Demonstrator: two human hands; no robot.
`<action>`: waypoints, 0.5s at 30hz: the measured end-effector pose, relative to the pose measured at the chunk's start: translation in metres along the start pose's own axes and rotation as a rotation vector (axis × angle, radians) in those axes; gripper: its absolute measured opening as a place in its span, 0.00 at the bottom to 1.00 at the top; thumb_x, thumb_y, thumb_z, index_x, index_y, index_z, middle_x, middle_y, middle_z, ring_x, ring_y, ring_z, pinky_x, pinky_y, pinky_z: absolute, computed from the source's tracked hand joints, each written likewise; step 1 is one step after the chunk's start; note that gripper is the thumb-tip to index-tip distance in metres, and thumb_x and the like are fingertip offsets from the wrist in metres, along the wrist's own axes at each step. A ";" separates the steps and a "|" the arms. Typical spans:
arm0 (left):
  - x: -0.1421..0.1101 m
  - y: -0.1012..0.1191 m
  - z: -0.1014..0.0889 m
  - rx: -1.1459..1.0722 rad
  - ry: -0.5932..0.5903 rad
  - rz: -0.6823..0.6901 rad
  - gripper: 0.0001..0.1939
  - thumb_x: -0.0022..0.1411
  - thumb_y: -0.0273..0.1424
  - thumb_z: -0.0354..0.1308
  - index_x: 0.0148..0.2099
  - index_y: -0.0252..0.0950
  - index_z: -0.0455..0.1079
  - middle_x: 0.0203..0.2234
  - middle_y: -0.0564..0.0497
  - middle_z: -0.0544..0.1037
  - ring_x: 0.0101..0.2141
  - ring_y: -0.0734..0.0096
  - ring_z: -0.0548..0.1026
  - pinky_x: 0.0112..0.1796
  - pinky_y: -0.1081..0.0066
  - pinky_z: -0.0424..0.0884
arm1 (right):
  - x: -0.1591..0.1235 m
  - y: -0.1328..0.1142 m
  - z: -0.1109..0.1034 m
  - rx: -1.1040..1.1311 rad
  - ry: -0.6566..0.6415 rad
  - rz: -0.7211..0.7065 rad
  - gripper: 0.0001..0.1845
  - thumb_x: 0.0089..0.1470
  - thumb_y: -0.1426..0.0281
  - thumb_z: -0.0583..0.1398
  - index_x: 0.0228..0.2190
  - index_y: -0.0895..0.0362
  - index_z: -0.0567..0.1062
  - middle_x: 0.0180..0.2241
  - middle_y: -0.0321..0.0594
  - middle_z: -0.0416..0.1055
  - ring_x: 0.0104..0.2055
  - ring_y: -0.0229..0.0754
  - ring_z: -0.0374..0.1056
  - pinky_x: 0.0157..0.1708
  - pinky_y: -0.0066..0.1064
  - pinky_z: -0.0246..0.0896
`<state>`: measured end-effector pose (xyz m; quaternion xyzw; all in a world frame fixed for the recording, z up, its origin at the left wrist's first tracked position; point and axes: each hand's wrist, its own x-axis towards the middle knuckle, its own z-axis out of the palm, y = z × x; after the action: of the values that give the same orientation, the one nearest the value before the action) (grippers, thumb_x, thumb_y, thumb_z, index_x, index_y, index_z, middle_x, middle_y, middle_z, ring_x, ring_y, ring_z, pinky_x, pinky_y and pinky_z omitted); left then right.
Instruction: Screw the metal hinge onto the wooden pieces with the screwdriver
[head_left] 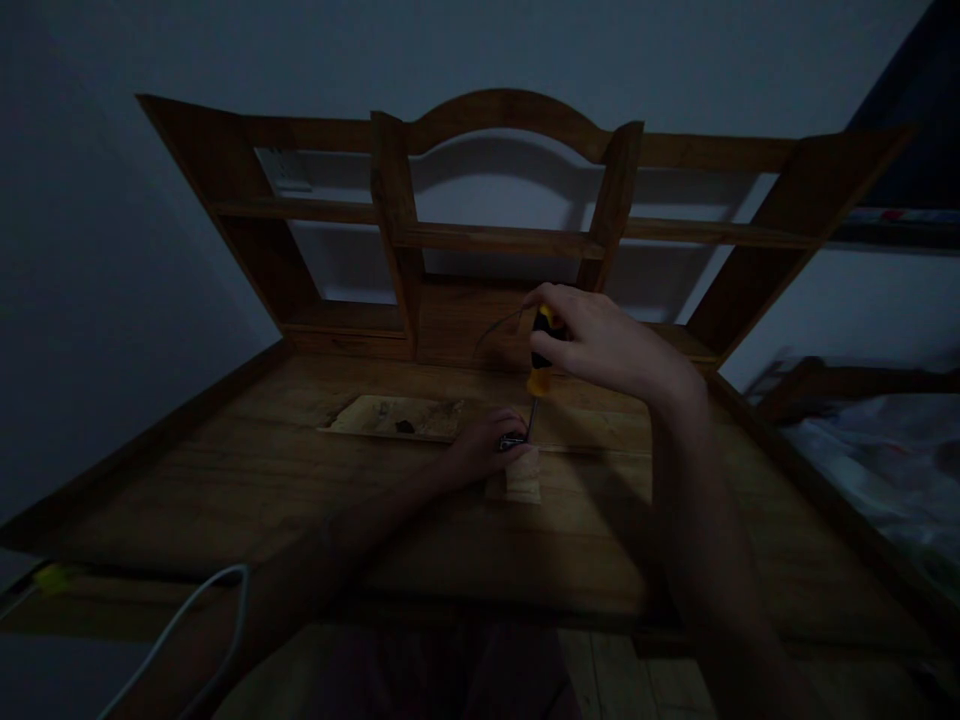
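My right hand (589,335) is wrapped round the yellow and black handle of a screwdriver (538,380), held nearly upright. Its shaft runs down to a small dark metal part (513,440) on the desk. Fingers of my left hand (484,447) pinch that small part from the left; its exact kind is too dim to make out. Just in front of it lies a short pale strip (523,480), flat on the wood. A thin dark wire-like line (496,325) extends left from near my right fingers.
The wooden desk (360,510) carries a shelf unit (499,238) along its back edge. A pale worn patch (394,416) shows left of my hands. A white cable (240,600) loops over my left forearm. Plastic-like bags (885,470) are at the right.
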<state>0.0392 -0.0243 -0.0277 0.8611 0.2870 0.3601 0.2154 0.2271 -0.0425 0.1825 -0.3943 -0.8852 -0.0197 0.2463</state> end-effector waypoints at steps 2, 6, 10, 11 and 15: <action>0.000 -0.002 0.001 0.001 0.008 0.004 0.08 0.67 0.36 0.58 0.41 0.36 0.72 0.40 0.47 0.73 0.43 0.65 0.72 0.46 0.65 0.70 | 0.000 0.000 -0.001 0.008 -0.012 -0.009 0.18 0.59 0.67 0.56 0.50 0.56 0.72 0.47 0.44 0.74 0.47 0.49 0.70 0.48 0.37 0.60; 0.000 -0.004 0.002 -0.001 0.009 0.017 0.07 0.67 0.35 0.58 0.41 0.36 0.72 0.39 0.48 0.73 0.42 0.66 0.72 0.45 0.65 0.70 | 0.000 0.001 0.001 -0.007 0.008 -0.044 0.15 0.63 0.62 0.56 0.48 0.55 0.72 0.41 0.43 0.75 0.42 0.48 0.71 0.43 0.36 0.60; 0.000 -0.001 0.000 0.001 0.002 0.015 0.08 0.67 0.35 0.58 0.42 0.36 0.72 0.40 0.47 0.73 0.42 0.65 0.72 0.45 0.65 0.70 | 0.002 0.001 0.005 -0.059 0.046 0.004 0.19 0.62 0.52 0.56 0.39 0.55 0.73 0.34 0.43 0.75 0.38 0.49 0.71 0.38 0.35 0.59; 0.000 0.001 -0.001 0.001 0.001 0.014 0.08 0.67 0.35 0.58 0.42 0.36 0.72 0.40 0.47 0.73 0.42 0.65 0.72 0.45 0.65 0.70 | 0.002 0.000 0.005 -0.065 0.051 0.017 0.20 0.62 0.51 0.56 0.39 0.55 0.72 0.34 0.43 0.75 0.38 0.49 0.70 0.38 0.36 0.59; 0.000 0.003 -0.002 -0.011 -0.007 0.016 0.08 0.68 0.35 0.57 0.42 0.36 0.72 0.40 0.47 0.73 0.42 0.65 0.72 0.45 0.65 0.70 | 0.001 -0.004 0.000 -0.047 0.029 0.028 0.12 0.60 0.60 0.56 0.39 0.54 0.73 0.39 0.42 0.75 0.40 0.48 0.70 0.40 0.36 0.59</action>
<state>0.0392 -0.0260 -0.0245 0.8635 0.2774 0.3604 0.2181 0.2236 -0.0443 0.1837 -0.4118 -0.8752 -0.0429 0.2502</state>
